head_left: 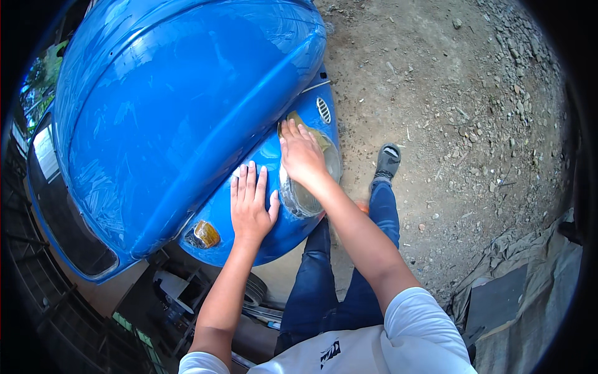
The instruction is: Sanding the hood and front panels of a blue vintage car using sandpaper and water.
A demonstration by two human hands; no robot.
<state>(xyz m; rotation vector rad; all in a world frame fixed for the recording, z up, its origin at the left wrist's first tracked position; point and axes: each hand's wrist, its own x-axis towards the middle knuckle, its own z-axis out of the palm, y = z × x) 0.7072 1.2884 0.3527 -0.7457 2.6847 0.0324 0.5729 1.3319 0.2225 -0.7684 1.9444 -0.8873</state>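
My right hand [302, 153] presses a tan sheet of sandpaper [323, 141] against the blue fender, just above the headlight. Its fingers lie nearly straight and close together over the sheet, hiding part of it. The round glass headlight [301, 201] has a dull, scuffed rim and is partly covered by my right wrist. My left hand [250, 202] rests flat on the fender [280, 240], fingers stretched out and thumb apart, holding nothing. It lies between the headlight and an amber turn-signal lamp [206, 234].
The car's rounded blue hood [187, 118], streaked with pale smears, rises beside the fender. An oval vent grille [323, 110] sits beyond the headlight. Stony dirt ground [436, 124] spreads to the right. Grey cloth sheeting [536, 305] lies at the lower right, a tire [255, 290] below the fender.
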